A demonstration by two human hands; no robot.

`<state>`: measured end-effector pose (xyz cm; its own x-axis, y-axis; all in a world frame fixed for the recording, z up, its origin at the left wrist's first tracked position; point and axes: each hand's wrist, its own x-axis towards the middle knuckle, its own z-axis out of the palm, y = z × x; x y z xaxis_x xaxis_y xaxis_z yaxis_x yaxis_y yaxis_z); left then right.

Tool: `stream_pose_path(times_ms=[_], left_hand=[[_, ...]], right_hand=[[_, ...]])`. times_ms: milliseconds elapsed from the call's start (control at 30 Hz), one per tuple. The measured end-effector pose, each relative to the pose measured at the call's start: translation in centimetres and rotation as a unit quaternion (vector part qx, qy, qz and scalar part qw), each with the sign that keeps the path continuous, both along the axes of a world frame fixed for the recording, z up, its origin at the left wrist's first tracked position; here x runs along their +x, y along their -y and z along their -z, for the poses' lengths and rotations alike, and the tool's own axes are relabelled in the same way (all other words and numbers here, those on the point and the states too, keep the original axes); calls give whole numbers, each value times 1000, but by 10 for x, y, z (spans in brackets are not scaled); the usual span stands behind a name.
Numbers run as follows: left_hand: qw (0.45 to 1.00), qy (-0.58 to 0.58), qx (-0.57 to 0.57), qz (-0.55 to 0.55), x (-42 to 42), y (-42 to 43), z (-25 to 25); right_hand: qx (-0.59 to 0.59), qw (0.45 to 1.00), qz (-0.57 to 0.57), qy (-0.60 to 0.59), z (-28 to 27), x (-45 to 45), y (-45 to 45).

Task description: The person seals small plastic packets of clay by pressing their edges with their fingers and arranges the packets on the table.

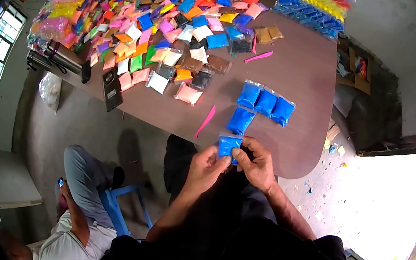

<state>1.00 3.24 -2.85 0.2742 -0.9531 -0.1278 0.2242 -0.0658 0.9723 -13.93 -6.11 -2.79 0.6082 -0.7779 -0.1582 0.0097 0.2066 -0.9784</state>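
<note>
Over the table's front edge, my left hand [205,168] and my right hand [256,166] pinch a small clear plastic packet of soft blue material [228,144] between them. My thumbs press on its lower front, and the fingers behind it are partly hidden. Just beyond lies another blue packet [240,120], its upper end close to a row of 3 similar blue packets [265,103]. To the left of my hands rests a pink plastic knife-shaped tool [205,121].
A large heap of many-coloured packets [176,14] covers the table's far left. Stacked bags [309,11] stand at the far right, and a second pink tool [258,57] lies mid-table. A phone [111,89] and a flask [64,56] sit by the left edge. A seated person [81,218] is at left.
</note>
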Motion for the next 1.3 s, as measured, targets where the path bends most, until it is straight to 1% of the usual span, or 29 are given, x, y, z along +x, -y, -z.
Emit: stream_pose_path(times_ms=[33, 100, 233, 300, 367, 400, 500, 600, 733, 800, 933, 1000, 1033, 1100, 1133, 1200, 1233, 1300], left_hand=[[1000, 0, 0, 1, -1, 1, -1], [999, 16, 4, -34, -4, 3, -3], [1000, 15, -15, -21, 0, 4, -3], [998, -29, -31, -55, 1, 7, -10], [999, -7, -19, -49, 13, 3, 2], [998, 11, -8, -55, 14, 4, 2], [996, 27, -18, -87, 8, 6, -4], [997, 44, -17, -55, 12, 1, 4], [996, 21, -30, -82, 2, 9, -3], [995, 3, -18, -98, -1, 12, -1], [995, 42, -29, -81, 3, 10, -6], [996, 72, -13, -54, 6, 7, -4], [996, 72, -13, -54, 6, 6, -1], [997, 52, -26, -46, 6, 7, 4], [997, 51, -26, -45, 4, 8, 4], [998, -15, -26, -63, -2, 11, 1], [998, -15, -26, -63, -1, 10, 2], [998, 38, -19, -48, 2, 8, 5]], right_hand=[[0, 1000, 1, 0, -1, 0, 1], [-17, 1000, 2, 18, -1, -1, 1], [-9, 1000, -11, -13, -1, -1, 2], [-23, 1000, -4, -7, 2, 0, 2], [-43, 999, -7, 3, 7, 0, 1], [-63, 998, -12, 13, 8, 1, 0], [-65, 998, -17, 15, 8, 2, 2], [-77, 997, 1, -11, 3, 3, 2], [-95, 995, 15, 9, 12, 3, 3], [-158, 987, -9, 3, 16, 2, 5], [-163, 987, -3, 3, 9, 5, 5], [-58, 998, 22, 30, -1, 6, 2], [-58, 998, 22, 29, 2, 5, 2], [-108, 994, 10, 30, 9, 3, 4], [-108, 994, 11, 30, 11, 2, 4], [-94, 994, 24, 42, 12, 2, 4], [-94, 994, 24, 42, 13, 1, 4], [-137, 990, 12, 0, 12, 0, 4]])
